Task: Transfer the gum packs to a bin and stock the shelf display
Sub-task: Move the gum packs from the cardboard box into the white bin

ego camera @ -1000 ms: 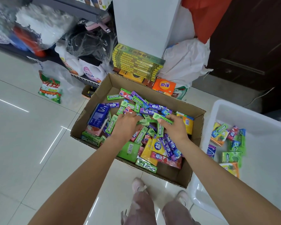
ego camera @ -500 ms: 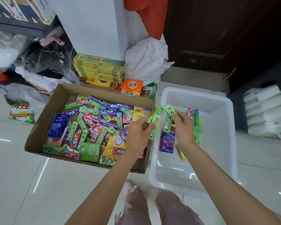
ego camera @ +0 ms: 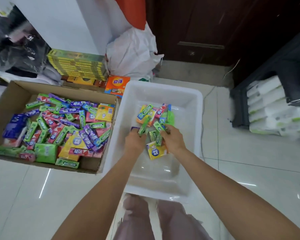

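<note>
Both your hands have carried green gum packs (ego camera: 143, 128) from the cardboard box (ego camera: 3, 108) into the white bin (ego camera: 163, 89); left hand (ego camera: 135, 142) and right hand (ego camera: 172, 137) grip them inside it. Release low, or packs may bounce over the bin's rim.

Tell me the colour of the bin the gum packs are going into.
White, slightly see-through plastic bin; the head view, the only one, shows it clearly.
</note>
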`<state>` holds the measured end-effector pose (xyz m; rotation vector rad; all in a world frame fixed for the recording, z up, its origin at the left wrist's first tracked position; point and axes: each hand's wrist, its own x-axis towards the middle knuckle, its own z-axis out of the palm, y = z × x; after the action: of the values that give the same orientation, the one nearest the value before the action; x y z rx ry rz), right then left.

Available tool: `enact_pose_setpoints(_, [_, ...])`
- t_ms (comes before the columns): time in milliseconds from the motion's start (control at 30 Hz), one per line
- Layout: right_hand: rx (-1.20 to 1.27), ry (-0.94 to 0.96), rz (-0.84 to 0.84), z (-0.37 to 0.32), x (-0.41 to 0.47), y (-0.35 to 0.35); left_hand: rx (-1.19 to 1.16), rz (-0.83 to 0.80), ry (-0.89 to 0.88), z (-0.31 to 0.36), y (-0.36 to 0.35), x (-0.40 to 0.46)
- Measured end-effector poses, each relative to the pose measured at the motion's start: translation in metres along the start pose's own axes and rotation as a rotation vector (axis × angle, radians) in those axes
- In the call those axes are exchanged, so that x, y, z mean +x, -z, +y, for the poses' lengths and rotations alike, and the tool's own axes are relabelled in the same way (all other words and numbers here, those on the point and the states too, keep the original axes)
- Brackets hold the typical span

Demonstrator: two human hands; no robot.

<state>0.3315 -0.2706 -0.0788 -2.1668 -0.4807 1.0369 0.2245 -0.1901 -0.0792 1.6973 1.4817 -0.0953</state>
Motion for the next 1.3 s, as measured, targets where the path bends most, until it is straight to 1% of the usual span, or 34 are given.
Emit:
enact_pose_setpoints(67, [-0.119, 0.066, -0.031, -0.005, -0.002, 0.004, -0.010, 0.033, -0.007, 0.003, 0.002, -0.004])
enact_pose_setpoints(133, [-0.169, 0.136, -0.034, -0.013, -0.006, 0.009, -0.028, 0.092, -0.038, 0.008, 0.009, -0.011])
enact_pose_setpoints(267, [-0.147, 0.302, -0.055, -0.039, -0.019, 0.007, -0.126, 0.220, -0.220, 0.010, 0.036, -0.032])
enact_pose_setpoints(367, [-0.113, 0.402, -0.165, -0.069, -0.028, -0.011, -0.165, 0.306, -0.303, -0.004, 0.069, -0.044])
enact_pose_setpoints(467, [-0.135, 0.513, -0.270, -0.102, -0.040, -0.042, -0.175, 0.381, -0.261, -0.032, 0.108, -0.047])
enact_pose_setpoints(567, [-0.180, 0.576, -0.341, -0.130, -0.046, -0.081, -0.154, 0.412, -0.149, -0.073, 0.143, -0.037])
enact_pose_setpoints(633, [-0.251, 0.590, -0.374, -0.142, -0.046, -0.109, -0.126, 0.390, -0.095, -0.101, 0.163, -0.026])
enact_pose_setpoints(733, [-0.410, 0.561, -0.414, -0.147, -0.042, -0.148, -0.056, 0.309, -0.045, -0.134, 0.188, -0.011])
enact_pose_setpoints(833, [-0.543, 0.519, -0.443, -0.143, -0.037, -0.176, -0.003, 0.215, -0.027, -0.153, 0.201, 0.007])
enact_pose_setpoints(933, [-0.614, 0.474, -0.457, -0.139, -0.035, -0.190, 0.076, 0.100, -0.050, -0.162, 0.203, 0.023])
enact_pose_setpoints(1100, [-0.651, 0.492, -0.378, -0.130, -0.033, -0.203, 0.183, -0.002, -0.056, -0.166, 0.198, 0.035])
enact_pose_setpoints(1200, [-0.673, 0.489, -0.331, -0.126, -0.032, -0.207, 0.235, -0.007, -0.044, -0.166, 0.195, 0.037])
enact_pose_setpoints(1300, [-0.661, 0.478, -0.303, -0.126, -0.032, -0.211, 0.182, 0.059, -0.071, -0.166, 0.192, 0.038])
